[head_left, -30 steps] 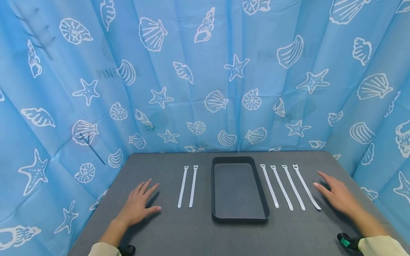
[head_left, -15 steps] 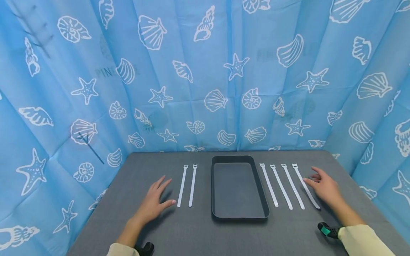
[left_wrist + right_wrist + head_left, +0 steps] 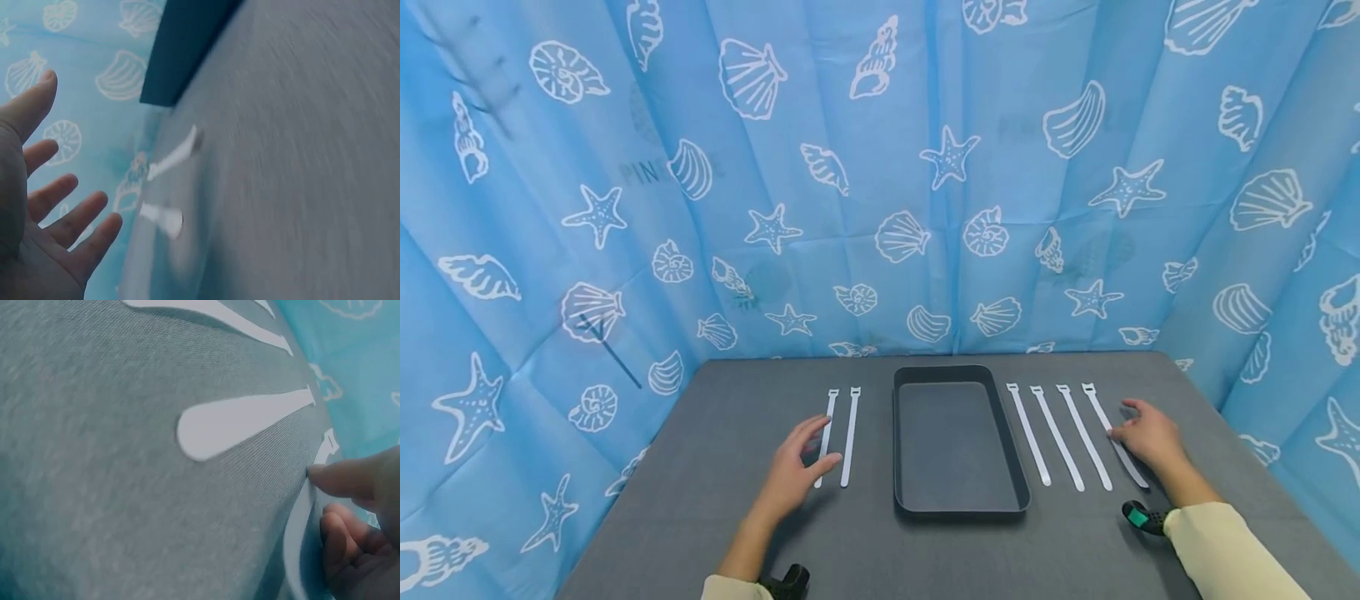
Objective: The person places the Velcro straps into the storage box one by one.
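Observation:
Several white cable ties with slotted heads lie in two groups on the grey table. My left hand [image 3: 793, 467] is over the leftmost cable tie [image 3: 831, 408], partly covering it, with its fingers apart and holding nothing. Right of it lies another cable tie [image 3: 852, 433]. My right hand [image 3: 1150, 435] is at the rightmost cable tie [image 3: 1097, 406]. In the right wrist view, the thumb [image 3: 344, 478] touches this tie [image 3: 294, 537] and curled fingers [image 3: 344, 540] lie on its other side. Its neighbour [image 3: 237, 422] lies flat, untouched.
A dark rectangular tray [image 3: 898, 442] sits between the two groups of ties. Two further cable ties [image 3: 1028, 433] lie just right of it. A blue shell-patterned curtain [image 3: 865, 183] hangs behind and beside the grey table [image 3: 925, 558].
My left hand has moved right, from bare table to over the leftmost tie. My right hand has moved left to the rightmost tie, its fingers drawing together. Tray and ties stay put.

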`<state>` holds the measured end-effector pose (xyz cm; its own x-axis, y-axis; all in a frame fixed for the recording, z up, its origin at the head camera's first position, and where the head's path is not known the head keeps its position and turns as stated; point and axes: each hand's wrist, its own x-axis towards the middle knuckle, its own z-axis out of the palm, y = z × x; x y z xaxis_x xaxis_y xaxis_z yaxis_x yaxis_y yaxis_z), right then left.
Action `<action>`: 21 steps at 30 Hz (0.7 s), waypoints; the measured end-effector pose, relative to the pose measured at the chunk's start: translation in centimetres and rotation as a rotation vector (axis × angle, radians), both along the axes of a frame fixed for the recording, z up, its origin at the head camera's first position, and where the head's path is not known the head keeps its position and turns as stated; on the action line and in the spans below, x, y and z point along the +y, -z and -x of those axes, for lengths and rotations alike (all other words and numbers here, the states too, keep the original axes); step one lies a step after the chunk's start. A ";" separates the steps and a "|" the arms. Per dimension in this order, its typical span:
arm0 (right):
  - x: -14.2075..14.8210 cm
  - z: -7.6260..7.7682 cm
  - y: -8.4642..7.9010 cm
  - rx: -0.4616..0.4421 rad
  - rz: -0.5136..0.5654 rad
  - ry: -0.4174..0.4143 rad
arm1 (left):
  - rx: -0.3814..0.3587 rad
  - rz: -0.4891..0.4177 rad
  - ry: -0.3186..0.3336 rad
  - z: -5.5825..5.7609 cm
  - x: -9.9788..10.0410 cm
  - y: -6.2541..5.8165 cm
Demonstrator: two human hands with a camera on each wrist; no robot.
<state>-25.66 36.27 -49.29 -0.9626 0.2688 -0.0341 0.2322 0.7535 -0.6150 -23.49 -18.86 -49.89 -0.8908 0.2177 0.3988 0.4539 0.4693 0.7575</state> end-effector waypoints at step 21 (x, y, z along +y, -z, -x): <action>-1.7 0.3 -0.6 -0.062 -0.079 0.128 | -0.218 -0.306 0.134 -1.4 6.6 -2.6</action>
<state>-25.99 34.60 -48.72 -0.9171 0.3931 -0.0661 0.3648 0.7607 -0.5369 -22.14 -12.26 -47.29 -0.9336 0.2380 0.2679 0.3088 0.1549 0.9384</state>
